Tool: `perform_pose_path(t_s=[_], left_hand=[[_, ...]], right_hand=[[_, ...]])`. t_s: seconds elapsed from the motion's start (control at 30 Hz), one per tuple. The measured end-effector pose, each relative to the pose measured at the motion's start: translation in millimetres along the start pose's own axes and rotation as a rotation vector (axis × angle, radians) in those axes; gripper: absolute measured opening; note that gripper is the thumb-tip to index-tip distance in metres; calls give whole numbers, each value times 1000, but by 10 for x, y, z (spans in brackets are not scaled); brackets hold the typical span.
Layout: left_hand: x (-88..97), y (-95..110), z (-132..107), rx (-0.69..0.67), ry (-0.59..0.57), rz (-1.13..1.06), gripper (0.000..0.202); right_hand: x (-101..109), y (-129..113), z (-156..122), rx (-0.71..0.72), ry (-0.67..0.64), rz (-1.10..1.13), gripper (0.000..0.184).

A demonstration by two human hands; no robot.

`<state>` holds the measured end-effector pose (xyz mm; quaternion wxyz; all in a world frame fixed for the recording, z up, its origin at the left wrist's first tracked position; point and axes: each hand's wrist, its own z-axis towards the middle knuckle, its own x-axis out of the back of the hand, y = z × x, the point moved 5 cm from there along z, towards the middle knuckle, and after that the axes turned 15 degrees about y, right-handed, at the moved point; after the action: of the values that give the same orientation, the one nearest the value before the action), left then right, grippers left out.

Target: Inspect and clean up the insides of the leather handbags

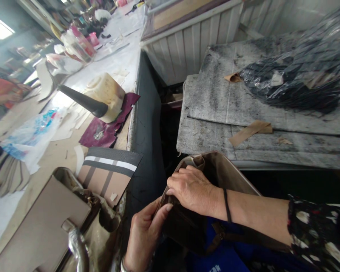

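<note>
A brown handbag [229, 174] with its mouth open rests over my lap, tan lining showing inside. My left hand [146, 232] pinches its near left rim between thumb and fingers. Reaching across the opening, my right hand [191, 189] is closed on the same rim a little farther along, its fingertips partly hidden. A brown strap with a small metal fitting [221, 234] hangs by the bag over blue cloth [215, 260]. To the left, a beige handbag [42, 223] with a plastic-wrapped handle [78, 245] lies on the workbench.
On the workbench [73, 151] are a glue-stained container [109, 92] with a black handle across it, a purple leather scrap [99, 132] and a striped panel [109, 170]. Grey boards [204, 109] at right carry a black plastic bag [297, 83]. Someone in orange [1, 88] sits far left.
</note>
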<state>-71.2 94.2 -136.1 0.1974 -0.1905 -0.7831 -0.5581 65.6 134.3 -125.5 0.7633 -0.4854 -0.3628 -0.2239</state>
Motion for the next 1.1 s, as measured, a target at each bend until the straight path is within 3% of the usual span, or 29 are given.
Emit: perform_pose_path(t_s=[0.23, 0.57, 0.77, 1.1], left_hand=[[-82, 35, 18, 71, -45, -54, 38], [-66, 99, 18, 41, 19, 23, 37], [-130, 14, 86, 154, -30, -132, 38], [-196, 7, 202, 207, -35, -236, 38]], right_hand=[[25, -21, 3, 26, -1, -37, 17], [23, 22, -5, -20, -5, -5, 18], [0, 62, 32, -15, -16, -26, 19], [158, 440, 68, 6, -46, -120, 17]])
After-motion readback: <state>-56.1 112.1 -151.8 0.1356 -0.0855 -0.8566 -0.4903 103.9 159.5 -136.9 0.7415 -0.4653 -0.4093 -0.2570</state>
